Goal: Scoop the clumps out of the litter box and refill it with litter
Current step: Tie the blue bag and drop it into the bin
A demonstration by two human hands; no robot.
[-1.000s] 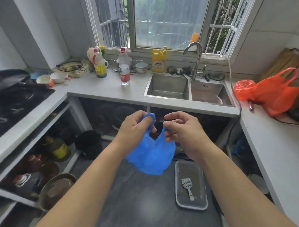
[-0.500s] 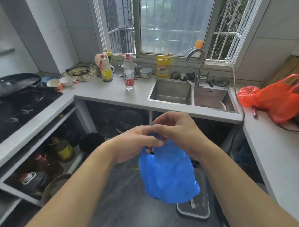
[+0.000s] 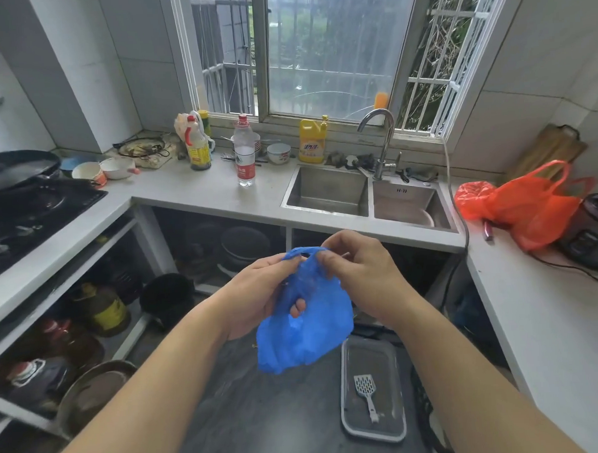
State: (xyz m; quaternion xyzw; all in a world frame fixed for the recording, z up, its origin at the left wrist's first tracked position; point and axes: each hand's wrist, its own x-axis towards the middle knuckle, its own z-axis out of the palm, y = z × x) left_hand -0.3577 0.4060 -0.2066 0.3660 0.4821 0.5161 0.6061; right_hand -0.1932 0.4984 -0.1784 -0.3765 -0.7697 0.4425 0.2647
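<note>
A blue plastic bag (image 3: 312, 332) hangs in the air between my hands, in front of the sink counter. My left hand (image 3: 256, 293) grips its left side, with a fingertip showing through a hole in the bag. My right hand (image 3: 358, 271) pinches the bag's top edge. Below on the dark floor lies the litter box (image 3: 347, 419), a shallow grey-rimmed tray with dark litter. A white slotted scoop (image 3: 366, 391) lies inside it. The bag covers the tray's far left corner.
A counter with a double sink (image 3: 365, 196) runs across the back. Bottles and bowls stand to its left. An orange bag (image 3: 529, 206) and a rice cooker (image 3: 596, 234) sit on the right counter. Pots and oil bottles fill the open shelves at left.
The bag has bunched up shorter and my hands have moved slightly apart at its top. The litter box and scoop, half covered before, show again below the bag.
</note>
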